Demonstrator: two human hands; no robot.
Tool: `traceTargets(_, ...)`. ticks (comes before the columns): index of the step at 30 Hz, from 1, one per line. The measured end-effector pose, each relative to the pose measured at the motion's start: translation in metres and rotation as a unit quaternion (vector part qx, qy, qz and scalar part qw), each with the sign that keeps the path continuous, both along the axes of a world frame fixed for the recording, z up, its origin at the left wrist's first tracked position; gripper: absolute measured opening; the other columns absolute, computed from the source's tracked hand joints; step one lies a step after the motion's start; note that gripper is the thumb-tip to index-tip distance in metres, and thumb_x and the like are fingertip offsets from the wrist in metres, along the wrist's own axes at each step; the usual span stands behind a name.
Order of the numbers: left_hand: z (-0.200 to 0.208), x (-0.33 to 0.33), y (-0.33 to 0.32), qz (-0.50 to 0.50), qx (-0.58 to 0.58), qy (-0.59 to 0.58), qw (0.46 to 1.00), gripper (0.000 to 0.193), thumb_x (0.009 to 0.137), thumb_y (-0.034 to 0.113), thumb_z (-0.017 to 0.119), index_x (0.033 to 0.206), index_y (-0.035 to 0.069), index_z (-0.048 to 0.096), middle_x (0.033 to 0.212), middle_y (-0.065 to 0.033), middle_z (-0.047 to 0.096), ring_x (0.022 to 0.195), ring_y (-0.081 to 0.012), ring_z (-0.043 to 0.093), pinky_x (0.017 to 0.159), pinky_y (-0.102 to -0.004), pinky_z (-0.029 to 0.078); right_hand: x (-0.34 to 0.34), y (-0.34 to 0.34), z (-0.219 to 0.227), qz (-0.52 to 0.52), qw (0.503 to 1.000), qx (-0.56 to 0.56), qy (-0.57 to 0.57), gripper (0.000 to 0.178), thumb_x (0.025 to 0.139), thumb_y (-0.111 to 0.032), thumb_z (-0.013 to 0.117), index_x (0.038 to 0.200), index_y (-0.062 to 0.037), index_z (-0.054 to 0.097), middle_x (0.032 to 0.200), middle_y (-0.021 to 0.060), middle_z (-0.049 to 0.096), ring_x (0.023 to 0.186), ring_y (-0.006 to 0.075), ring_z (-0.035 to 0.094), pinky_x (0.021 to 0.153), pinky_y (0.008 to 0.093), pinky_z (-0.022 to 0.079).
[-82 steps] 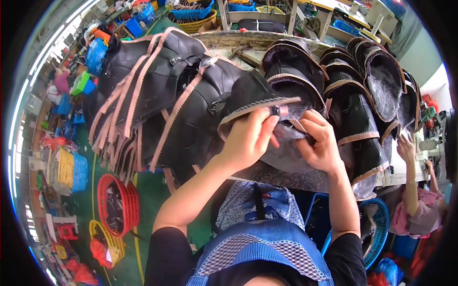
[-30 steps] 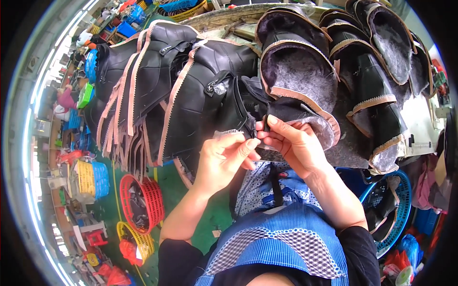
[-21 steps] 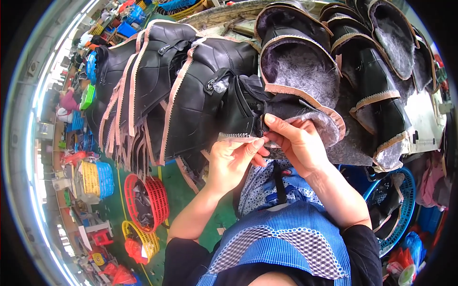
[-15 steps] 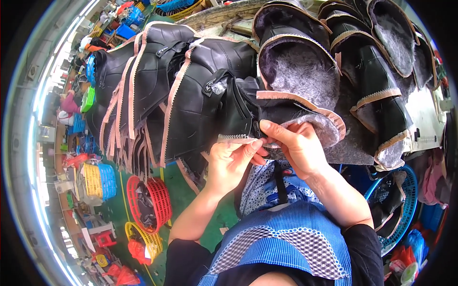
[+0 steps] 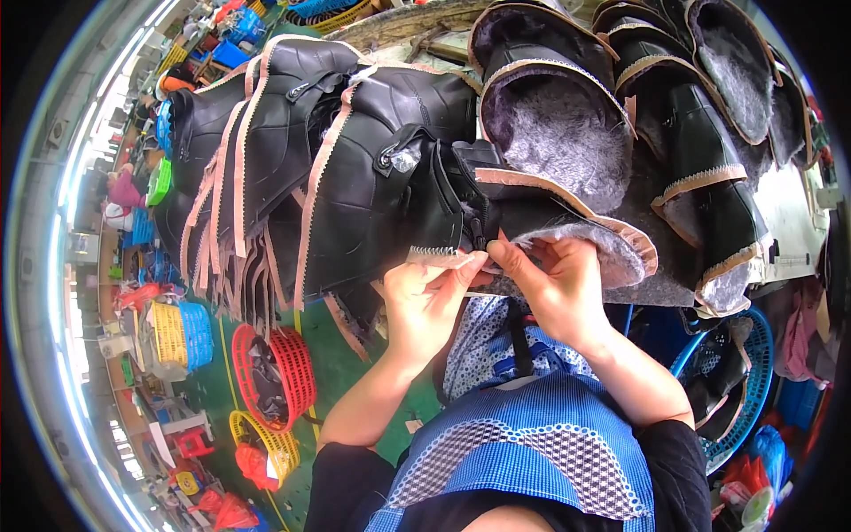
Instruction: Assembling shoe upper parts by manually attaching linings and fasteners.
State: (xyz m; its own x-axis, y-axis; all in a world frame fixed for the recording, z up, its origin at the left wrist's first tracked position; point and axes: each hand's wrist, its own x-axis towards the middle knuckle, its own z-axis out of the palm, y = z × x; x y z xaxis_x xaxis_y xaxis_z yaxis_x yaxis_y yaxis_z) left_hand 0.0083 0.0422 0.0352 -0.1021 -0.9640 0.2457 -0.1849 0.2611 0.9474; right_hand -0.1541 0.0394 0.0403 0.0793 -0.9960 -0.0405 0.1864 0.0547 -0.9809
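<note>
Black boot upper (image 5: 532, 209): one, at the near edge of the surface (image 5: 417, 27), around its middle, directly in front of me.
Left hand (image 5: 417, 301): my fingertips pinch its pale zigzag edging (image 5: 436, 254).
Right hand (image 5: 565, 291): thumb and finger close narrowly at the lower end of the zip (image 5: 476, 217); I cannot tell exactly what lies between them.
Handling: I judge it light, not fragile; the smooth shell bends with some spring, the grey fleece (image 5: 616, 259) is soft, and the thin zip may slip.
Best hold: probably the zigzag edging and the zip's end, fingertips only.
Fleecy uppers (image 5: 558, 133): two nested just beyond my right hand; more overlap toward the right edge, too many to count surely.
Left pile (image 5: 355, 191): several black uppers, overlapping, uncountable; pink strips hang past the near edge.
Baskets beside me: one red (image 5: 292, 377), one yellow (image 5: 285, 452), one blue (image 5: 761, 372).
</note>
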Motion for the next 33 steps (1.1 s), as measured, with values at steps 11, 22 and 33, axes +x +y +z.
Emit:
traceTargets(11,-0.013,0.007,-0.005,-0.028,-0.116,-0.103,0.988,0.014,0.092,0.005,0.066,0.102,-0.004,0.072,0.091,-0.0124,0.073,0.075,-0.0193,0.07,0.067,-0.0296,0.059,-0.006,0.001,-0.005,-0.02,0.995,-0.052,0.077,0.014,0.091,-0.008,0.067,0.09,0.0055,0.069,0.08,0.0095,0.072,0.075,0.0104,0.065,0.07,0.0276,0.053)
traceTargets(22,0.001,-0.023,-0.007,-0.014,0.081,0.173,0.982,0.011,0.093,0.007,0.066,0.099,-0.002,0.07,0.083,-0.0117,0.07,0.066,-0.0158,0.066,0.059,-0.027,0.054,-0.011,-0.001,-0.001,-0.02,1.0,-0.017,0.009,0.014,0.09,-0.007,0.067,0.096,0.0062,0.068,0.082,0.0065,0.071,0.077,0.0088,0.065,0.071,0.0247,0.052)
traceTargets(33,0.025,-0.013,-0.003,-0.03,-0.075,-0.171,0.982,0.01,0.097,0.006,0.058,0.102,-0.003,0.059,0.071,-0.009,0.065,0.058,-0.0166,0.067,0.052,-0.0276,0.052,-0.039,-0.025,0.039,-0.038,0.83,-0.394,0.394,0.022,0.072,-0.009,0.076,0.092,-0.0032,0.069,0.09,0.009,0.058,0.08,0.0295,0.055,0.073,0.0371,0.047)
